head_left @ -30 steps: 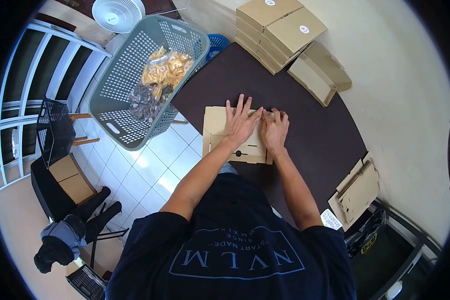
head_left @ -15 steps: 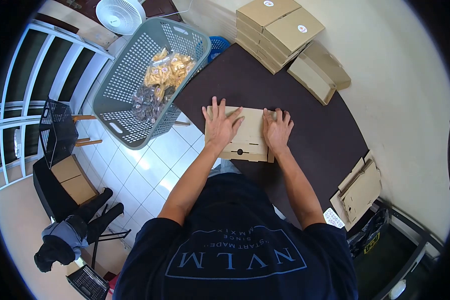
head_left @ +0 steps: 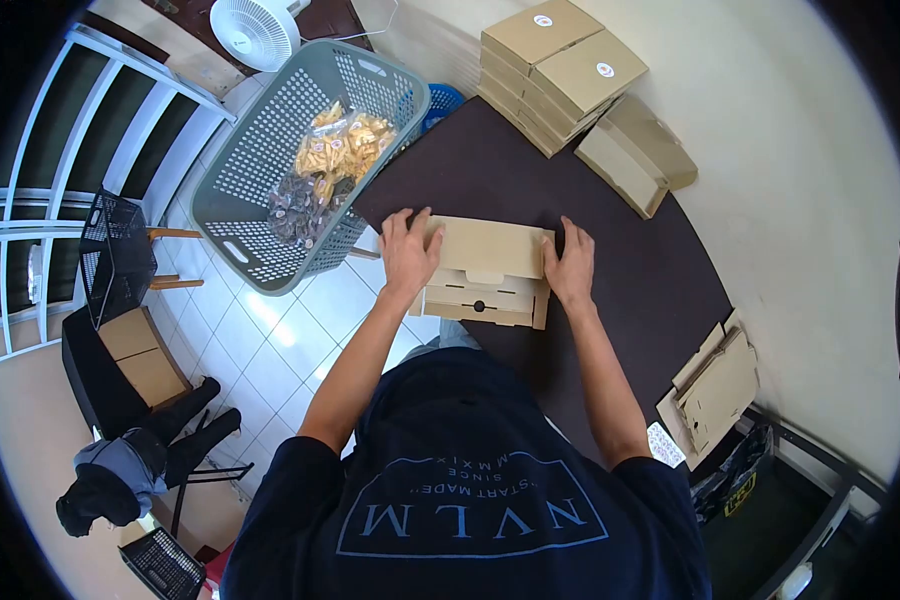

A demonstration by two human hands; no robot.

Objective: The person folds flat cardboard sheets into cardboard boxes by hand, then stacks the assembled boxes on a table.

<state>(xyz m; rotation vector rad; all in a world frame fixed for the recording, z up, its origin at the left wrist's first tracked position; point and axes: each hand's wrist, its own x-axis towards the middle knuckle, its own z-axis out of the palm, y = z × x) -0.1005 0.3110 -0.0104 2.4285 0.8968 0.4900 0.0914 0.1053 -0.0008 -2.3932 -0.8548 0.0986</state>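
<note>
A brown cardboard box (head_left: 495,245) lies at the near edge of the dark table, in front of my body. Its lid stands partly raised, with a tab on the front edge, above a slotted front wall (head_left: 490,305) that has a round dark hole. My left hand (head_left: 408,252) holds the left side of the lid, fingers bent over its far corner. At the right side, my right hand (head_left: 570,262) grips the lid's edge with the thumb towards the box. The box's inside is mostly hidden.
Stacked closed boxes (head_left: 560,60) and an open box (head_left: 635,150) stand at the table's far end. Flattened cardboard (head_left: 715,390) lies at right. A grey basket (head_left: 245,150) of bagged snacks (head_left: 345,145) stands left. Another person (head_left: 120,480) sits at lower left.
My hands have gone from lying flat on the box top to holding its two sides. The lid's front edge has come up, showing the tab and more of the front wall.
</note>
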